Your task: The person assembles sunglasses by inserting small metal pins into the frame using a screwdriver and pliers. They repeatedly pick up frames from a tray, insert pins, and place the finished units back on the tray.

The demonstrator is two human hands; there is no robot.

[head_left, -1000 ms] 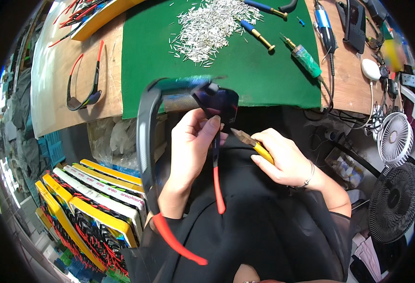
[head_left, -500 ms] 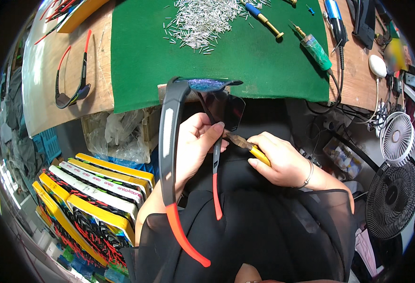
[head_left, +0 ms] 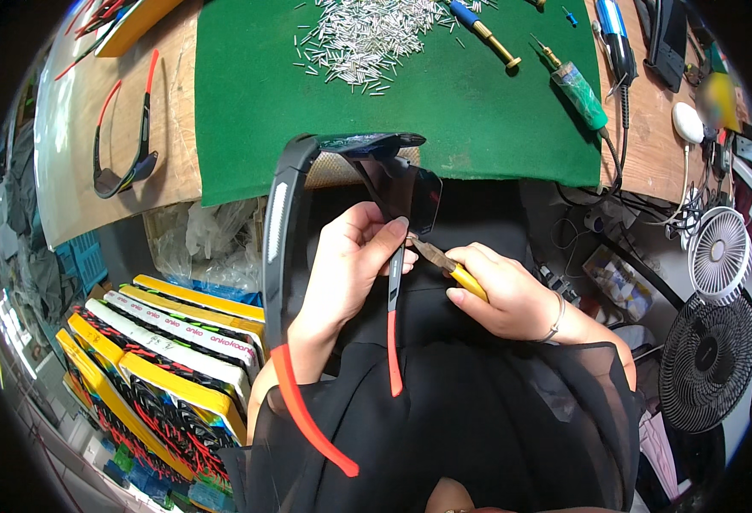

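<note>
Sunglasses temple (head_left: 394,295) partly hidden by left grip (head_left: 350,261), pliers (head_left: 451,268) indistinct at tip

1. In the left grip (head_left: 354,256), sunglasses (head_left: 274,231) are held, their dark temples (head_left: 393,291) matt and plastic-looking, their red tips (head_left: 300,415) smooth, their lenses (head_left: 425,203) glossy.
2. In the right grip (head_left: 500,295), pliers (head_left: 451,268) of dull metal are held, the yellow handle (head_left: 470,282) smooth.
3. Beyond both grips, the wooden surface (head_left: 654,162) is covered by a matt green mat (head_left: 495,111), on which shiny metallic pins (head_left: 371,43) are heaped.
4. Below the grips, black cloth (head_left: 478,402) is worn, sheer at the sleeves (head_left: 602,376).
</note>
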